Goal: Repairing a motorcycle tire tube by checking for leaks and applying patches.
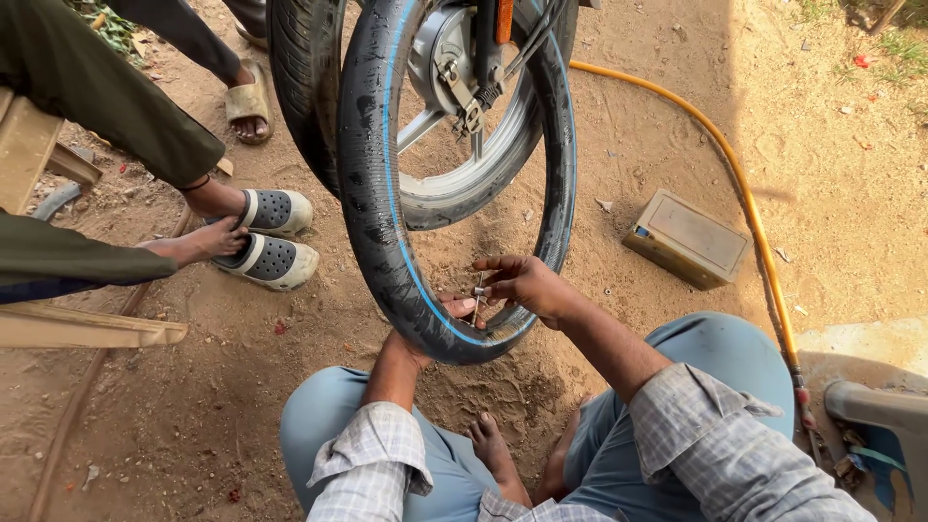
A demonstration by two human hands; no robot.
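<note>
My right hand pinches the small metal valve stem at the bottom of the inner tube, fingertips closed narrow on it. My left hand reaches behind the tube's lowest curve, mostly hidden; I cannot tell how its fingers sit. The black tube with its blue stripe hangs looped in front of the motorcycle wheel. Sandy ground. Yellow hose runs past a battery box. Another person's sandalled feet stand left.

both hands forward, fingertips pinched (close together)
</note>
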